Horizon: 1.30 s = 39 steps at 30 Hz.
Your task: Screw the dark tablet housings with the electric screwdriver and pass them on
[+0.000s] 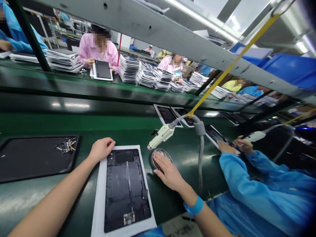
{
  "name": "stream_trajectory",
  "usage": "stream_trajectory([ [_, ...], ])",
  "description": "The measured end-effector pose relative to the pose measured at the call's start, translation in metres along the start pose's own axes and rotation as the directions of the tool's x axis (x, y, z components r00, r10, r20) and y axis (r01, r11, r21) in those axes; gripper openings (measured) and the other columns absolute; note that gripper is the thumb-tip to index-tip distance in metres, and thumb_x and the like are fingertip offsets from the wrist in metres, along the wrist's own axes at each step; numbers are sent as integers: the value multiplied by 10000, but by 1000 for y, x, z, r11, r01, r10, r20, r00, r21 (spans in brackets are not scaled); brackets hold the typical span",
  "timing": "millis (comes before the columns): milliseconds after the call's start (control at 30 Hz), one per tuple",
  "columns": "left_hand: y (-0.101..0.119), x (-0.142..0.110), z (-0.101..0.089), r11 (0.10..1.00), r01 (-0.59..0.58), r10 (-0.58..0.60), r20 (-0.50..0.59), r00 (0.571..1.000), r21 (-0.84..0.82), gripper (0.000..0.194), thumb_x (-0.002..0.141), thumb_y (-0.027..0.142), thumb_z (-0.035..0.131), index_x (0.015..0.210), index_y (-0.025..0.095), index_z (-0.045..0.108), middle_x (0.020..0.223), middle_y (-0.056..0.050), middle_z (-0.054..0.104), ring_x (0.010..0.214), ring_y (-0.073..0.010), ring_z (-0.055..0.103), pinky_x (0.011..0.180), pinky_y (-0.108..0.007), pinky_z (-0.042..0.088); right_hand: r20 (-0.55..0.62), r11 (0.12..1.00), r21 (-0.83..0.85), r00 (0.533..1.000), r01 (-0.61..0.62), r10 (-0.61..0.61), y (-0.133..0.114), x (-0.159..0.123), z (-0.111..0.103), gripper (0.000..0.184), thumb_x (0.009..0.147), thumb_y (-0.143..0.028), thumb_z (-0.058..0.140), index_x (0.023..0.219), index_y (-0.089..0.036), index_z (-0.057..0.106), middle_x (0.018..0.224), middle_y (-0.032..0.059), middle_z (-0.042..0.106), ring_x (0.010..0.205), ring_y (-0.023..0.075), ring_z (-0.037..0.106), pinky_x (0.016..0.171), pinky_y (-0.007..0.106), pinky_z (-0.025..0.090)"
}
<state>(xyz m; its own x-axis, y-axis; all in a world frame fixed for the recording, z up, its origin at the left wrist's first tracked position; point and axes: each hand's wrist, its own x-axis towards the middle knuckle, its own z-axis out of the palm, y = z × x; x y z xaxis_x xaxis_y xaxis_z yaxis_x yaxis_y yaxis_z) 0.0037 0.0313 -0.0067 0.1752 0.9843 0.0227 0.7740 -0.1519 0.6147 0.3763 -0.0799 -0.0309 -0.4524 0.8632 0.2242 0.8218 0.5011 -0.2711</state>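
Observation:
A black tablet housing [125, 191] with a small circuit board [129, 217] near its lower end lies on a white foam sheet [98, 210] in front of me. At its upper left corner rests my left hand [103, 148], fingers curled together; whatever they may hold is hidden. My right hand [168, 169] lies over a round metal dish [170, 154] of small screws, fingers stretched out and fingertips inside it. Just above the dish hangs a white electric screwdriver [161, 135], which neither hand touches.
On the left, a black tray [37, 158] carries a pile of small metal strips [66, 144]. A yellow strap [229, 69] and grey cable [201, 158] hold the screwdriver. More housings [168, 114] lie farther back. A co-worker's blue sleeve [237, 171] is close on my right.

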Motion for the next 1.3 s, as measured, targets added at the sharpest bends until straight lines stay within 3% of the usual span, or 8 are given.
stream_trajectory([
  [433,-2,0,2,1000,-8,8,-2,1000,-3,304,949,401,499,879,223,737,796,-18,736,745,-193,650,662,-290,376,-145,981,188,987,-38,66,-3,-4,0,371,1027,-360,552,1351,-232,680,1423,126,670,1354,291,622,1156,507,521],
  [600,0,1,1,1000,-4,4,5,1000,18,300,946,398,497,883,224,733,823,-23,743,765,-199,656,669,-292,380,-402,815,497,754,-298,520,6,5,-5,296,958,-466,628,882,-196,724,828,65,731,694,199,700,646,336,608],
  [700,0,1,0,1000,4,-4,4,1000,20,306,944,400,490,888,220,731,833,-28,747,766,-201,658,671,-294,384,-407,772,533,694,-348,594,15,10,-7,376,927,-542,647,852,-178,704,676,24,673,555,162,609,528,286,524],
  [833,0,1,0,1000,-4,4,10,1000,11,317,941,410,486,891,221,735,818,-28,747,759,-202,658,671,-296,389,-388,817,478,757,-322,526,23,7,-14,433,861,-621,699,804,-194,735,753,59,707,721,220,675,704,363,592],
  [900,0,1,0,1000,-7,7,7,1000,9,319,936,415,486,889,223,736,817,-27,747,759,-203,659,672,-296,390,-276,880,402,883,-253,380,25,4,-18,562,727,-677,804,1034,-208,771,1130,139,743,1110,336,685,975,487,578],
  [1000,0,1,-1,1000,2,-2,4,1000,8,320,927,428,486,873,227,729,814,-27,746,762,-208,662,670,-295,390,-6,940,275,977,-202,212,27,3,-18,960,642,-640,879,1455,-229,577,1613,175,432,1504,398,404,1217,563,399],
  [1100,-1,1,-1,1000,-2,2,1,1000,-2,330,923,449,475,860,233,716,817,-24,747,769,-210,664,675,-295,391,43,942,191,961,-276,273,31,2,-11,912,725,-529,841,1517,-236,495,1636,164,375,1510,365,406,1244,527,382],
  [1300,-3,2,0,1000,-6,6,4,1000,6,352,920,470,450,845,236,702,799,-24,743,754,-213,660,665,-298,389,-184,879,28,862,-476,473,27,-23,6,874,734,-569,830,1468,-216,514,1553,201,451,1434,443,451,1185,649,400],
])
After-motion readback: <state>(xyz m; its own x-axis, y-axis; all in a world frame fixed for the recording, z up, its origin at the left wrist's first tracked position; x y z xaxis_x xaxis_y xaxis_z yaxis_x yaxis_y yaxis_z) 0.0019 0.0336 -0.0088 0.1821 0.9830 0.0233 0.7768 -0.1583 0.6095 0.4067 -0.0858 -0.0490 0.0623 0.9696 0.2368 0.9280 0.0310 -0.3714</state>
